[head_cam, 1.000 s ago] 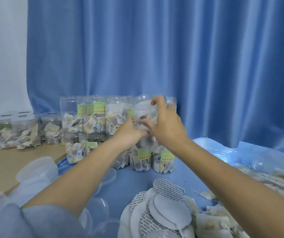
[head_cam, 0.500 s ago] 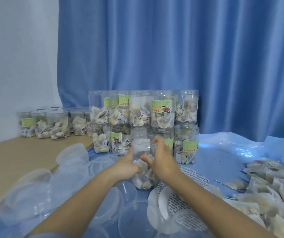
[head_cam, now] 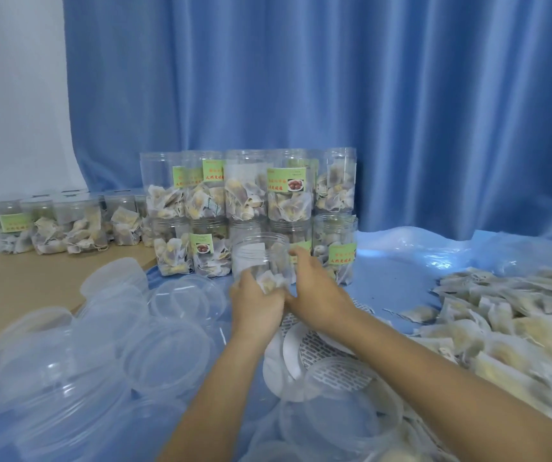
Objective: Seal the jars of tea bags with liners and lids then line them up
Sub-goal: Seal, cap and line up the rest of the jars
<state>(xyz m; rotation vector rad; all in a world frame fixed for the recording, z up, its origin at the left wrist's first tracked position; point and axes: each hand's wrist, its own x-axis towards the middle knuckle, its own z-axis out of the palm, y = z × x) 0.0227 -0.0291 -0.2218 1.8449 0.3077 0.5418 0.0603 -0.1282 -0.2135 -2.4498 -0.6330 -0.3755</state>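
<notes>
Both my hands, left point(head_cam: 257, 303) and right point(head_cam: 314, 295), gripped the open jar point(head_cam: 260, 261) just before the stacked jars point(head_cam: 248, 188); jostling that stack, I judged, might topple it onto the worktop point(head_cam: 18, 281).

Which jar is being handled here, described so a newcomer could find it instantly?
Start at the two-tier stack of labelled jars against the blue curtain. Just in front of its lower row, a clear jar of tea bags is held between the left hand and the right hand. Unlike its neighbours, it stands apart from the stack and shows no green label.
</notes>
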